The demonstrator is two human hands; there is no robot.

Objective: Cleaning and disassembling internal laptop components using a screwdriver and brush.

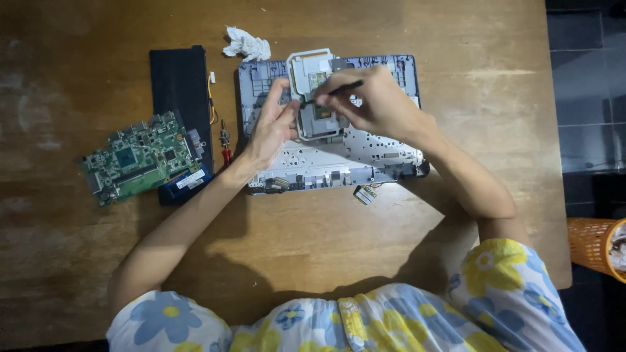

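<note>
Head view: a brown wooden counter (pixel 326 248) fills most of the frame. At upper centre lies an opened grey laptop shell (pixel 365 153), inside face up, its ports along the lower edge. Left of it lies a black battery (pixel 177 81), upright in the frame, with a green circuit board (pixel 140 156) resting partly on its lower end and partly on the counter. On the shell's upper middle sits a pale rectangular trackpad frame (pixel 312 68). The left hand (pixel 274 124) rests on the shell, fingers closed against the frame's left edge. The right hand (pixel 381 104), just right of it, has its grip closed on a thin black tool (pixel 339 90), whose tip points left onto the frame. A crumpled white tissue (pixel 246 45) lies above the shell's upper left corner. A small red-handled tool (pixel 225 150) lies between battery and shell. A small loose chip board (pixel 365 194) lies just below the shell. An orange basket (pixel 596 244) stands at the right edge, off the counter.
</note>
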